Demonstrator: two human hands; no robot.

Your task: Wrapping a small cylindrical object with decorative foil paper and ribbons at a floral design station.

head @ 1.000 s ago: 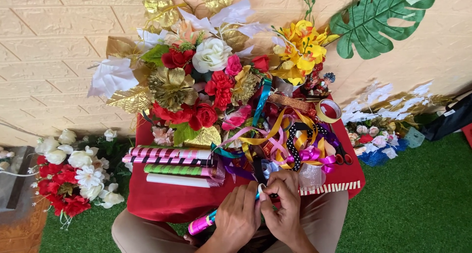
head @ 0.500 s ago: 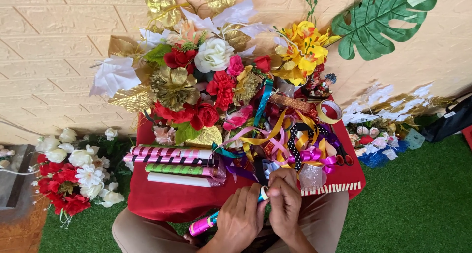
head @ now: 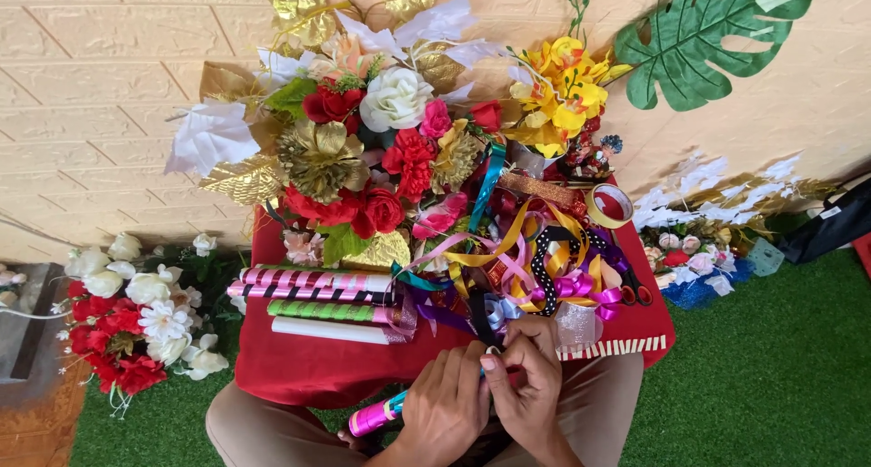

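Both hands meet at the near edge of the desk point(head: 299, 376), which is draped in red cloth. The left hand point(head: 446, 405) is curled shut around a roll of shiny wrapping point(head: 376, 416), pink at its free end with a turquoise band beside the knuckles; the roll pokes out to the left, over the person's lap and just off the desk's near edge. The right hand point(head: 529, 376) sits touching the left, its fingers point(head: 508, 351) pinched together on something small at the roll's other end (what exactly they pinch is hidden between the two hands).

Just past the hands, near the middle of the desk, lies a tangle of ribbons point(head: 535, 258) in yellow, pink, purple, teal and black with white dots. A small silvery mesh bag point(head: 578, 325) lies just beside the right hand, close to the near right corner. Toward the left edge four more rolls point(head: 313, 299) lie side by side: two pink with black stripes, one green, one white.

A big bunch of artificial flowers point(head: 381, 150) in red, white, gold and pink fills the far side of the desk. A roll of tape point(head: 610, 205) rests at the far right. On the green turf floor point(head: 771, 376), left of the desk, lies a heap of white and red flowers point(head: 127, 313).
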